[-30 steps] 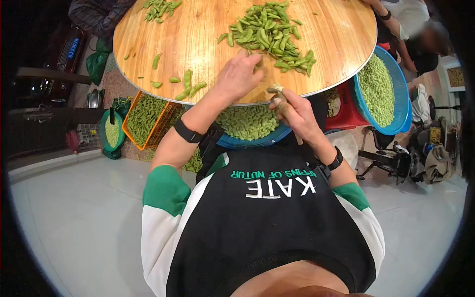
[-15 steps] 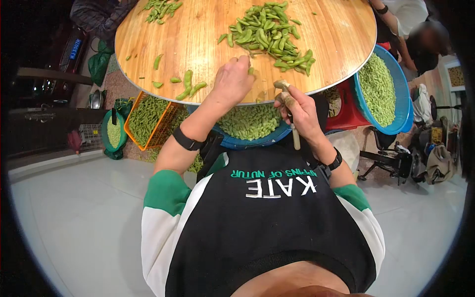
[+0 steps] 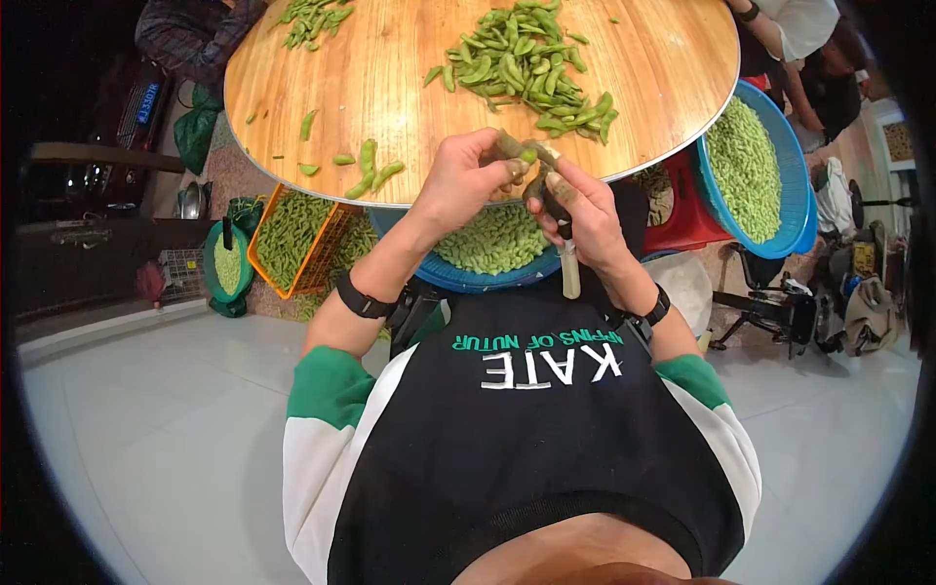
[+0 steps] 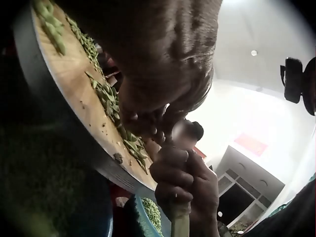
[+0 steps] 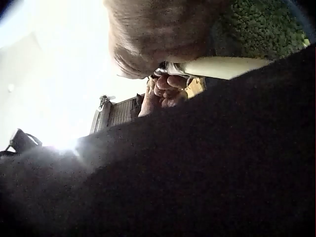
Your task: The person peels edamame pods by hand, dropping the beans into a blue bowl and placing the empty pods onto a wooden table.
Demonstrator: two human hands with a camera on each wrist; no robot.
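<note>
Near the front edge of the round wooden table [image 3: 409, 117], my two hands meet over a blue basin [image 3: 468, 283] of shelled green beans. My left hand [image 3: 456, 183] pinches a green soybean pod [image 3: 527, 155] between thumb and fingers, right at the right hand's fingertips. My right hand [image 3: 592, 216] grips a tool by its pale handle [image 3: 570, 276], which points down toward my body; fingers hide its working end. The handle [image 4: 180, 226] shows below the right fist in the left wrist view, and the handle [image 5: 222, 66] juts sideways in the right wrist view.
A pile of soybean pods [image 3: 526, 63] lies beyond my hands, with a few loose pods [image 3: 368, 168] to the left. An orange crate [image 3: 261, 258] of pods stands at the lower left. Another blue basin [image 3: 801, 195] of beans sits at right, close to another person [image 3: 834, 83].
My left hand has left the edge of the pod pile and come right and toward my body with a pod, meeting the right hand. The right hand keeps the pale-handled tool.
</note>
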